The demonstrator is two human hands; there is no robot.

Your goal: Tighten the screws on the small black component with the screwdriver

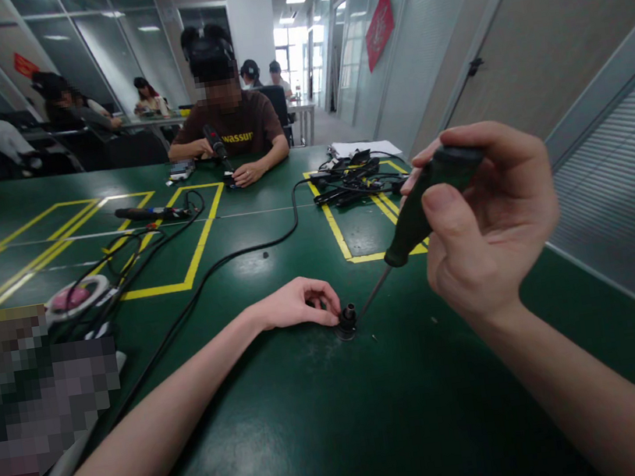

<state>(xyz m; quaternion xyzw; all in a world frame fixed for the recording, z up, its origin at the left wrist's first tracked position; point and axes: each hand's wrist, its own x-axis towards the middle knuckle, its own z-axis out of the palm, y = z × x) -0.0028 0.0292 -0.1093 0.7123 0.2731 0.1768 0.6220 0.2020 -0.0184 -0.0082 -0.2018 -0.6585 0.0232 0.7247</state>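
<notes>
Head view: left hand [296, 304] pinches a black part [348, 323] below right hand [486, 238], which grips a screwdriver [411, 223].

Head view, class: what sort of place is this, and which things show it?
Probably a shared office used for bench work: glass partitions behind, a green table marked with yellow lines, and a screwdriver in the right hand.

Green tabletop [321, 434] lies open on the near side of both hands, between the forearms. From left hand [303, 303] to right hand [489, 222], a small black part [347, 324] and the slanting screwdriver [408, 217] bar the way. A black cable [242, 251] crosses beyond the left hand; a cable pile [356, 173] lies beyond and left of the right.
</notes>
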